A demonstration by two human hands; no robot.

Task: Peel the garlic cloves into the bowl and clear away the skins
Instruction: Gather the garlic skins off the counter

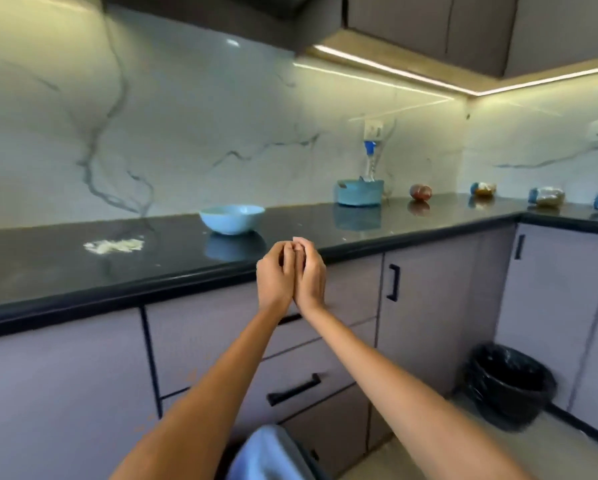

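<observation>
My left hand point(276, 271) and my right hand point(309, 271) are pressed together with fingers curled, held in the air just in front of the counter's edge. A small pale bit, seemingly garlic skin point(295, 239), shows at the fingertips; whatever else lies between the palms is hidden. A light blue bowl point(232, 218) stands on the black counter point(48, 271), behind and left of my hands; its inside cannot be seen from here. A pale heap of garlic skins point(114, 245) lies on the counter further left.
A black bin point(510, 382) with a liner stands on the floor at the right, by the corner cabinets. At the back of the counter are a blue pot point(359, 192), a bottle and several jars. Drawers with black handles face me below.
</observation>
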